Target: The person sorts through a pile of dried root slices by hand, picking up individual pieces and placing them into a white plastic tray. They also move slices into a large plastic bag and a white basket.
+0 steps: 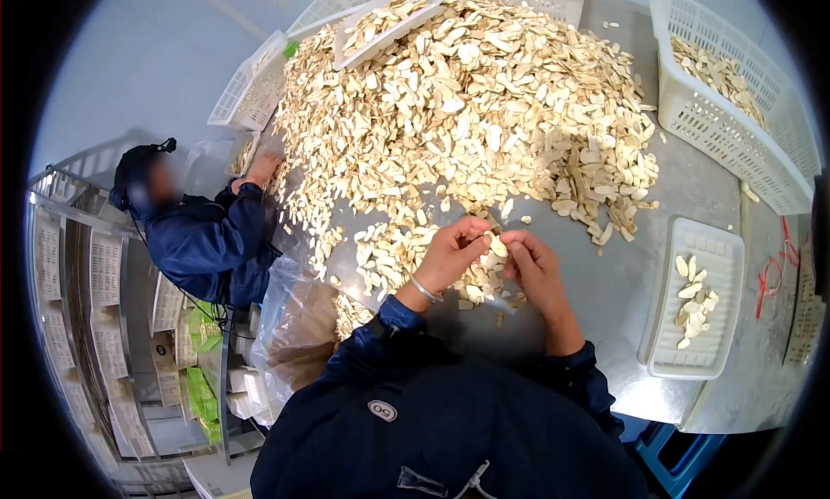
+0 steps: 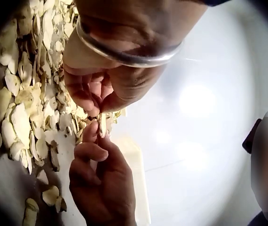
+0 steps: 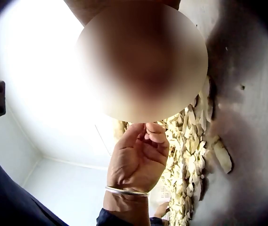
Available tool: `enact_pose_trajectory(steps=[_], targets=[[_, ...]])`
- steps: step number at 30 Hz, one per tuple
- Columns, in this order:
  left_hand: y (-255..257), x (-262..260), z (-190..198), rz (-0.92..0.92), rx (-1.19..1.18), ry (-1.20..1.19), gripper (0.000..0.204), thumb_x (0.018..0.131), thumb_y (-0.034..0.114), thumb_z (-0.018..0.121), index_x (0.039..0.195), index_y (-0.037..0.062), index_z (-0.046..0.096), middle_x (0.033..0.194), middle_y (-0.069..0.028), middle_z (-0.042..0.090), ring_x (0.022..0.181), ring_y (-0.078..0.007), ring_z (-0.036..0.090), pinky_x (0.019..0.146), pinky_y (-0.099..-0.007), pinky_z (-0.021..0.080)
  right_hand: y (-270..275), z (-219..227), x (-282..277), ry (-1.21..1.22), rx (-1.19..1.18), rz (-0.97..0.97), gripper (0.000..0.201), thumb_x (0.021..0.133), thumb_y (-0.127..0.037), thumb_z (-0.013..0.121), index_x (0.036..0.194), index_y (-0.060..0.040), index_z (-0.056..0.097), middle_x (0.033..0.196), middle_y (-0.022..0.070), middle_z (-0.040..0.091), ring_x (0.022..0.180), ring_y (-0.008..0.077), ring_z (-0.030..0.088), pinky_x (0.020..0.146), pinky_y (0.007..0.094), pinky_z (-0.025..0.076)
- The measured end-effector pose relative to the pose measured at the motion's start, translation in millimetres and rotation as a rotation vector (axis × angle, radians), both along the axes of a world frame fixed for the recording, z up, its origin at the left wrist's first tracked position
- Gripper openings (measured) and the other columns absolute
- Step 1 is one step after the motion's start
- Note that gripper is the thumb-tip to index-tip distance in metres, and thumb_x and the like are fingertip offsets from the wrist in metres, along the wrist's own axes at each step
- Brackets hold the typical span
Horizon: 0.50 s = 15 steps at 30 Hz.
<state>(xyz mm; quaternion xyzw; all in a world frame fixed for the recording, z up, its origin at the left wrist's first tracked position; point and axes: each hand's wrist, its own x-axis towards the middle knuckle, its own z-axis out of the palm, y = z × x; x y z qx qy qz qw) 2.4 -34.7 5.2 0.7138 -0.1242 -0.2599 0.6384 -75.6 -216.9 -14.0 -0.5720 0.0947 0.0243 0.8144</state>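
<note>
In the head view a pale, flat dried slice [image 1: 497, 246] is held up between both hands, over the near edge of a big heap of similar slices [image 1: 467, 92]. My left hand [image 1: 448, 259], with a silver bangle at the wrist, pinches it from one side. From the other side my right hand [image 1: 538, 272] has thumb and finger on it. The left wrist view shows the slice [image 2: 103, 125] edge-on between the fingertips of the two hands. A blurred patch covers most of the right hand in the right wrist view.
On the right of the metal table [image 1: 596, 313] lies a white tray [image 1: 735, 326] with several slices. White baskets [image 1: 735, 136] stand around the heap, and a smaller tray [image 1: 346, 62] of slices rests on it. Another person [image 1: 203, 239] works at the left, beside a plastic bag [image 1: 290, 343].
</note>
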Motion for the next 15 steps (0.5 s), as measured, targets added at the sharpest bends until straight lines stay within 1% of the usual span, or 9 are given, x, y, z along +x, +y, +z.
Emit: enact_pose_trajectory(steps=[2,5,7,8,10,11,14,15], targets=[[0,0,-2,0.005,-0.001,-0.012,0.022,0.101,0.016,0.066,0.118,0.0034,0.063,0.094,0.0019,0.067,0.081,-0.004,0.06,0.071,-0.0214,0.048,-1,1,0,-0.038,-0.096,0.031,0.018,0.102,-0.014,0.058,0.114,-0.0018,0.065,0.083,-0.002,0.062,0.067,0.005,0.058,0.06,0.0212,0.045],[3,1,-6,0.032,-0.004,-0.014,0.021,0.101,0.018,0.065,0.115,0.0026,0.064,0.092,0.0021,0.067,0.08,-0.0037,0.059,0.07,-0.0211,0.048,3,-3,-2,-0.084,-0.141,-0.002,0.017,0.102,-0.016,0.061,0.109,-0.0021,0.068,0.079,-0.0038,0.06,0.067,0.0036,0.053,0.06,0.021,0.044],[11,8,-9,0.075,0.0,0.002,0.021,0.101,0.019,0.064,0.113,0.0017,0.064,0.091,0.0023,0.066,0.079,-0.0038,0.059,0.07,-0.0209,0.048,5,-14,-2,-0.128,-0.245,-0.018,0.017,0.101,-0.017,0.062,0.105,-0.002,0.069,0.076,-0.0038,0.059,0.067,0.0034,0.051,0.06,0.0214,0.043],[14,11,-10,0.101,0.048,-0.052,0.021,0.102,0.019,0.063,0.111,0.0013,0.064,0.09,0.0024,0.066,0.078,-0.004,0.058,0.069,-0.0212,0.048,5,-18,-1,-0.15,-0.297,-0.027,0.017,0.1,-0.017,0.063,0.103,-0.002,0.07,0.075,-0.0039,0.059,0.068,0.0032,0.05,0.06,0.0216,0.042],[20,20,-13,0.153,0.144,-0.16,0.021,0.102,0.02,0.062,0.109,0.0005,0.064,0.088,0.0027,0.065,0.077,-0.0044,0.058,0.068,-0.0219,0.048,3,-12,-2,-0.101,-0.358,-0.03,0.017,0.099,-0.018,0.065,0.101,-0.0016,0.07,0.074,-0.0035,0.059,0.068,0.0033,0.05,0.061,0.0219,0.042],[26,27,-20,0.138,0.229,-0.245,0.019,0.098,0.018,0.065,0.109,0.0028,0.064,0.087,-0.0002,0.065,0.075,-0.01,0.06,0.068,-0.0247,0.049,3,-10,-2,-0.077,-0.388,-0.031,0.017,0.099,-0.018,0.065,0.1,-0.0014,0.071,0.073,-0.0034,0.059,0.068,0.0033,0.049,0.061,0.0221,0.042],[12,34,-9,0.133,0.498,-0.761,0.022,0.09,0.014,0.07,0.11,0.0067,0.064,0.09,-0.0058,0.064,0.078,-0.0206,0.063,0.069,-0.0291,0.051,6,-20,2,-0.053,-0.322,-0.168,0.018,0.098,-0.017,0.066,0.101,-0.0008,0.071,0.07,-0.0027,0.059,0.066,0.0035,0.05,0.06,0.0224,0.043],[6,36,-8,0.142,0.567,-0.835,0.028,0.084,0.011,0.072,0.111,0.0084,0.065,0.096,-0.011,0.064,0.086,-0.0304,0.064,0.071,-0.0343,0.053,5,-19,2,-0.046,-0.323,-0.17,0.017,0.098,-0.017,0.066,0.101,-0.0008,0.071,0.07,-0.0028,0.058,0.065,0.0036,0.05,0.059,0.0225,0.043]])
